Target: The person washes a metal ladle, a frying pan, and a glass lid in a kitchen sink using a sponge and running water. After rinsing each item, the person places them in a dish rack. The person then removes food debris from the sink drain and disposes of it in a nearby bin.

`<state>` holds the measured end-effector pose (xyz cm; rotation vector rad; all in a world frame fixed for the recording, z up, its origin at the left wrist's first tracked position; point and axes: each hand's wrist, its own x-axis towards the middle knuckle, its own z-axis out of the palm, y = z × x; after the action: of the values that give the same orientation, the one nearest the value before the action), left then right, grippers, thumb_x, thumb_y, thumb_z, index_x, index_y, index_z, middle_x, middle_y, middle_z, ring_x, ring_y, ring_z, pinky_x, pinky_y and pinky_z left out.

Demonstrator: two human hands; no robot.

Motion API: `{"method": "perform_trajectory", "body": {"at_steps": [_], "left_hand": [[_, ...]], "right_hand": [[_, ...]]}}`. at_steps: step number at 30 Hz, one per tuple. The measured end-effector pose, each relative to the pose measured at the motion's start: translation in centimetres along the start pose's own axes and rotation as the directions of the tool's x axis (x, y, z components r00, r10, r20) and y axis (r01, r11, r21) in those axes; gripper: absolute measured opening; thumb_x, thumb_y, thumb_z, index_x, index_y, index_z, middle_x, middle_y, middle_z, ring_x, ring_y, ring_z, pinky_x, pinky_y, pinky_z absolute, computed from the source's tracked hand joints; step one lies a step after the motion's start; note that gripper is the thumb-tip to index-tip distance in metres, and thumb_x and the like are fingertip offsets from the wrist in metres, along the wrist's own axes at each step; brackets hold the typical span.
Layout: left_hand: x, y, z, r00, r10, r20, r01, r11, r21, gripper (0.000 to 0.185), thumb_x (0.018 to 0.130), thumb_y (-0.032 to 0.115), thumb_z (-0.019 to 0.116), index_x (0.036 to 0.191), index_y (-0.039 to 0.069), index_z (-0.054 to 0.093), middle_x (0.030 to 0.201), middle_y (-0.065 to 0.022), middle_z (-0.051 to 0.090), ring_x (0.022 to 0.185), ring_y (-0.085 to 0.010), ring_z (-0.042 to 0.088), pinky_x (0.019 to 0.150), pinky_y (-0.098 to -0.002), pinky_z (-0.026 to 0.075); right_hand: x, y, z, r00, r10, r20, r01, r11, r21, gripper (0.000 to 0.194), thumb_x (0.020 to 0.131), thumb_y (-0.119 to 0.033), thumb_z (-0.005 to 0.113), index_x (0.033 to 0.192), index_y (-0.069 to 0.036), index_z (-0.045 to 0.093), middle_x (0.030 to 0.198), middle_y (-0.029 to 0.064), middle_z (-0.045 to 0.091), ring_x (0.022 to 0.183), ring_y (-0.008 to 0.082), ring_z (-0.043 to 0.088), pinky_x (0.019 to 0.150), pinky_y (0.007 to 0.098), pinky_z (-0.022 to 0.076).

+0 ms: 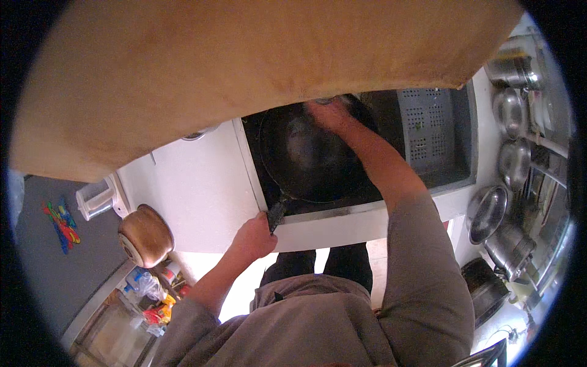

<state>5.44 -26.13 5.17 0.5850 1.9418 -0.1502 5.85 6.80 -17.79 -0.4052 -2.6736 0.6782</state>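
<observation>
A large dark wok [316,160] rests in the black sink basin [387,114]. My left hand [254,236] grips its black handle [276,216] at the basin's near left corner. Over the wok's far side reaches my right hand [331,114], blurred, with its fingers partly hidden beneath a broad brown overhang [257,50]. Something small and greyish [324,101] shows by those fingers; whether they hold it cannot be made out. To the right of the wok sits a grey perforated tray [422,124] within the sink.
White counter [197,183] lies left of the sink. On its left stand a copper-coloured pot [146,236] and a clear container [97,199]. Steel bowls [513,160] and a steel pot [510,251] line the right side. Plastic bags [158,312] lie low at left. The overhang covers the far edge.
</observation>
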Motion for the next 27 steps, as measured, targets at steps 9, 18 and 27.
{"method": "perform_trajectory", "body": {"at_steps": [9,18,27], "left_hand": [[-0.1,-0.3,0.8,0.999,0.027,-0.043,-0.027,1.0,-0.003,0.035,0.082,0.011,0.064,0.11,-0.008,0.06,0.098,-0.0351,0.07,0.099,-0.0526,0.069,0.09,-0.0566,0.057],[0.8,-1.3,-1.1,0.992,0.125,-0.03,-0.126,0.991,-0.038,0.033,0.081,0.012,0.064,0.106,-0.009,0.061,0.099,-0.0354,0.07,0.1,-0.0521,0.069,0.092,-0.0559,0.056],[0.5,-0.8,0.3,0.99,0.134,-0.05,-0.136,0.99,-0.025,0.034,0.082,0.011,0.064,0.107,-0.01,0.061,0.1,-0.0358,0.07,0.103,-0.0516,0.069,0.093,-0.056,0.056]], "right_hand": [[1.2,1.2,-5.1,0.862,0.417,0.289,-0.431,0.902,-0.018,0.036,0.088,-0.019,0.071,0.121,-0.003,0.067,0.118,0.0253,0.072,0.109,0.0456,0.069,0.096,0.0544,0.0565],[-11.7,-2.7,-9.5,0.365,0.828,0.426,-0.838,0.491,-0.237,0.037,0.09,-0.02,0.068,0.122,-0.002,0.072,0.127,0.0255,0.069,0.115,0.0449,0.069,0.096,0.0526,0.0578],[-9.4,-16.3,-8.5,0.695,0.33,0.639,-0.318,0.938,-0.138,0.06,0.08,-0.013,0.073,0.136,0.001,0.056,0.111,0.0301,0.073,0.107,0.0468,0.071,0.09,0.0536,0.0586]]}}
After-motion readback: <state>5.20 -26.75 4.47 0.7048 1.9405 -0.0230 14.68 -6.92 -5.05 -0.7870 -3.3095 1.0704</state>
